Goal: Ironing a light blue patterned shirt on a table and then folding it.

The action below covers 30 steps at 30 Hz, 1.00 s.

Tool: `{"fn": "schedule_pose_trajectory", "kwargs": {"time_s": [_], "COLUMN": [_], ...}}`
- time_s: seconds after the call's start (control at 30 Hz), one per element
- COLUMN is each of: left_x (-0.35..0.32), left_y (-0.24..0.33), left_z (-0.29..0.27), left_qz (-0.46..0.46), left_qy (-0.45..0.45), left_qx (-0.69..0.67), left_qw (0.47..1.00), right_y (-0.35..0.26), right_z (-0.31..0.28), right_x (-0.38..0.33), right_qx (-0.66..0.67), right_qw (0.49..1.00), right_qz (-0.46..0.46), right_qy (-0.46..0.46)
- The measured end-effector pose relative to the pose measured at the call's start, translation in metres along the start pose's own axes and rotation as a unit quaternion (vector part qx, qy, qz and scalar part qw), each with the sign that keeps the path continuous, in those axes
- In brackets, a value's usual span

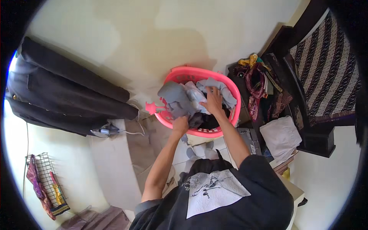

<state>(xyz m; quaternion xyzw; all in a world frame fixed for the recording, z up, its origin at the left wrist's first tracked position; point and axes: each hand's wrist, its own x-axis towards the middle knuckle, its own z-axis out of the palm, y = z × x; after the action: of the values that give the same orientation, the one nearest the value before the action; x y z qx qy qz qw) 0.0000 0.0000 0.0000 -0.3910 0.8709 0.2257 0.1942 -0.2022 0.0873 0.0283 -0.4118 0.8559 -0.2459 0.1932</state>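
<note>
Wall (126, 27); grey cloth (176, 100) in left fingers (184, 120)

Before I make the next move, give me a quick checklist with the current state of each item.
1. Left hand at the dark gray garment: ok, touching its near end.
2. Left hand's grip secure: cannot tell, the cloth hides it.
3. Right hand at the laundry: ok, spread over the pile rather than closed.
4. Dark gray garment separate from the rest: not ok, it lies bunched beside the pale cloth.
5. Pink basket upright: ok, its opening faces up.
6. Iron switched off: cannot tell.
</note>
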Motion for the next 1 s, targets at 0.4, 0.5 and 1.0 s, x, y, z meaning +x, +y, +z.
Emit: {"fn": "schedule_pose_trajectory", "kwargs": {"time_s": [0.4, 0.5, 1.0], "left_x": [0.015, 0.027, 0.015], "left_y": [0.06, 0.02, 0.033], "left_z": [-0.031, -0.011, -0.025], "left_qz": [0.069, 0.014, -0.014], "left_qy": [0.423, 0.337, 0.391], "left_qx": [-0.156, -0.187, -0.21], "left_qw": [0.89, 0.923, 0.896], "right_y": [0.0, -0.014, 0.109], "right_z": [0.052, 0.038, 0.011], "right_x": [-0.024, -0.053, 0.032], "right_qx": [0.054, 0.118, -0.018], "right_qw": [0.99, 0.98, 0.997], "right_qz": [-0.104, -0.141, 0.044], "right_qy": [-0.082, -0.082, -0.059]}}
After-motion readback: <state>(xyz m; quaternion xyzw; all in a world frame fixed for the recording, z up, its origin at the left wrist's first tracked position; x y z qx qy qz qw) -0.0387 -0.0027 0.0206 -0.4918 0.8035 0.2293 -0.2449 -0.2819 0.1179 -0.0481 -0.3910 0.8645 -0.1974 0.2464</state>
